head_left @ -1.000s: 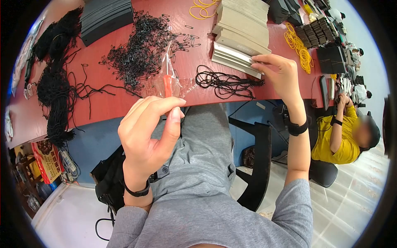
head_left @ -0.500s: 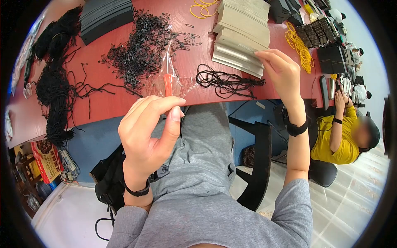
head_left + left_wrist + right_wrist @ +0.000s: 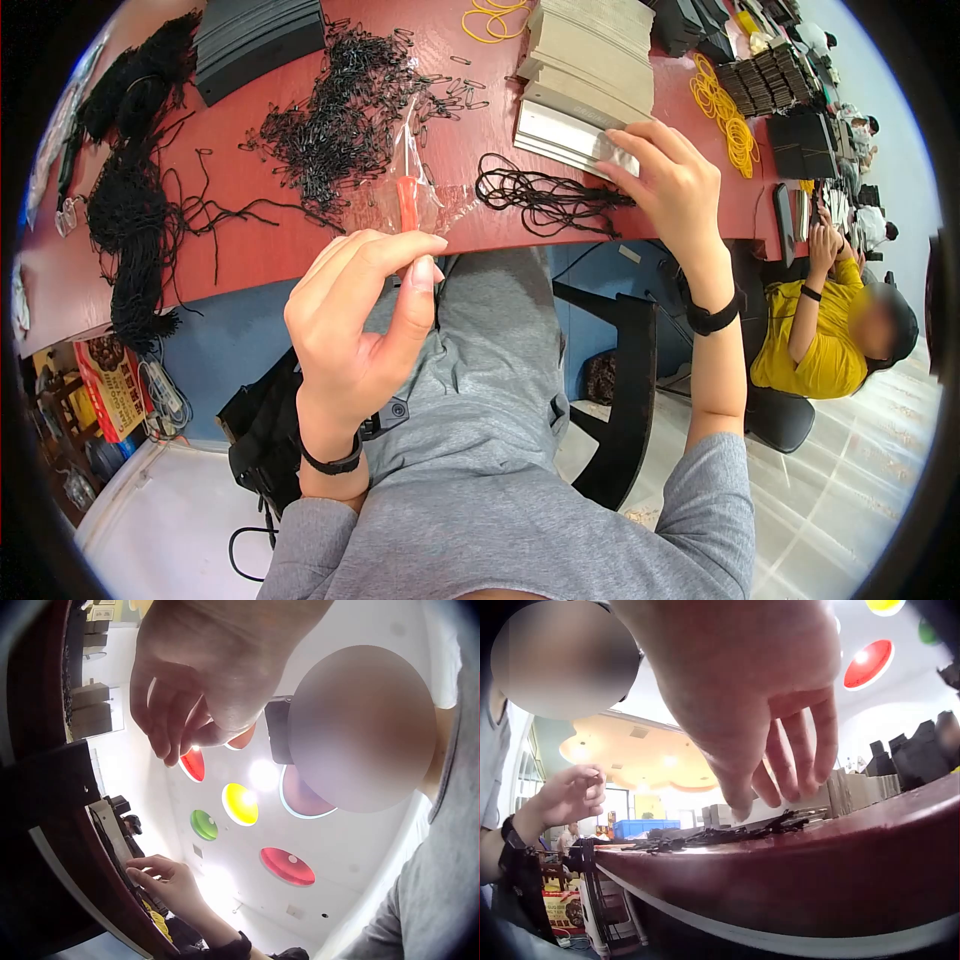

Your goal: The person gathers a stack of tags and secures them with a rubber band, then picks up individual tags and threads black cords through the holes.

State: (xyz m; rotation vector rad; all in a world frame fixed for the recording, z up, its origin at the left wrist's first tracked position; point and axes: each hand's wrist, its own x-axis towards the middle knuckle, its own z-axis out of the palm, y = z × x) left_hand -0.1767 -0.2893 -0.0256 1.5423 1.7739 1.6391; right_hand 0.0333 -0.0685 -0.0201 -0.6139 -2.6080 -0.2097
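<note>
In the head view my right hand (image 3: 670, 180) is at the right end of the front grey card (image 3: 560, 128), thumb and fingers pinching that end. The card catches the light and lies at the front of a stack of grey cards (image 3: 590, 60). Just below lies a bundle of black cords (image 3: 540, 195). My left hand (image 3: 350, 320) is raised before the table edge, fingers loosely curled, nothing seen in it. Beyond its fingertips an orange-handled tool (image 3: 407, 195) lies on clear plastic. The right wrist view shows my right hand (image 3: 757, 690) with fingers pointing down beside the cards.
A heap of black safety pins (image 3: 345, 120) spreads over the red table (image 3: 250, 245). Black cord hanks (image 3: 130, 220) and a black card stack (image 3: 258, 45) are on the left. Yellow cords (image 3: 720, 115) lie to the right. A person in yellow (image 3: 815, 330) sits farther right.
My right hand moved slightly off the stack, then back left onto the front card, which now shows a bright face. My left hand stays where it was.
</note>
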